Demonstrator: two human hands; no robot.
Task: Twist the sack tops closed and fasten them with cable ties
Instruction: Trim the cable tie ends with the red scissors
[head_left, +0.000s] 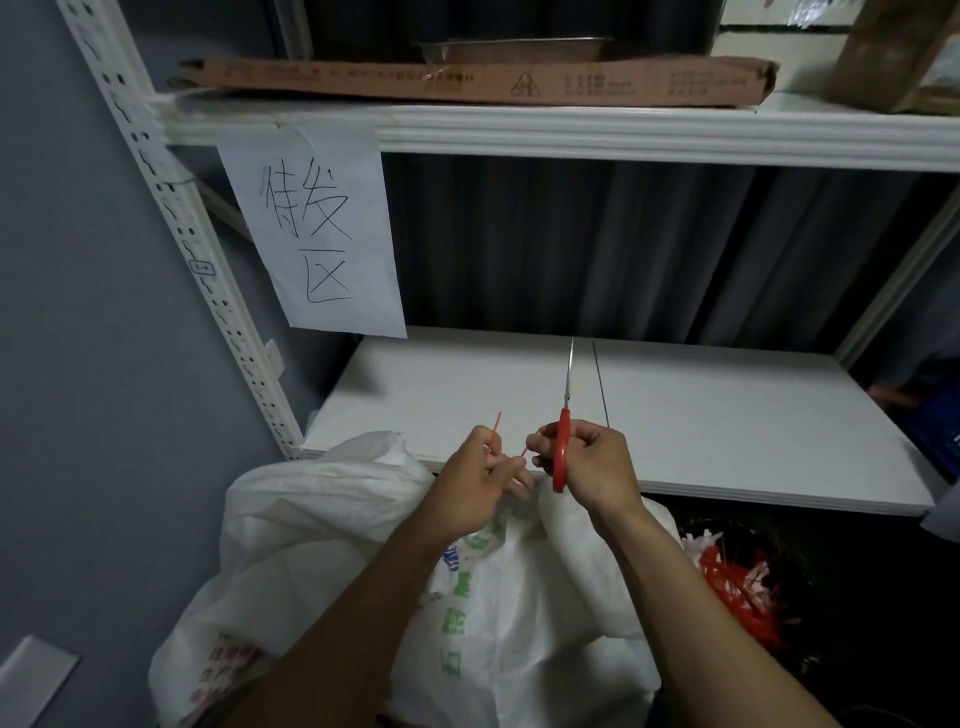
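Observation:
A white woven sack (322, 525) with green and red print stands below the shelf edge, its top bunched between my hands. My left hand (475, 480) grips the gathered neck and pinches a thin red cable tie (496, 427) whose tail points up. My right hand (587, 465) holds red-handled scissors (562, 452), blades pointing up and away, and its fingertips pinch the other end of the tie. The sack's neck itself is mostly hidden behind my fingers.
A white shelf board (675, 415) lies just beyond the sack. A paper sign (311, 228) with handwritten characters hangs from the upper shelf (571, 132). A dark bin (748, 582) with red and pink scraps sits at the lower right. A grey wall and the perforated upright (171, 208) are on the left.

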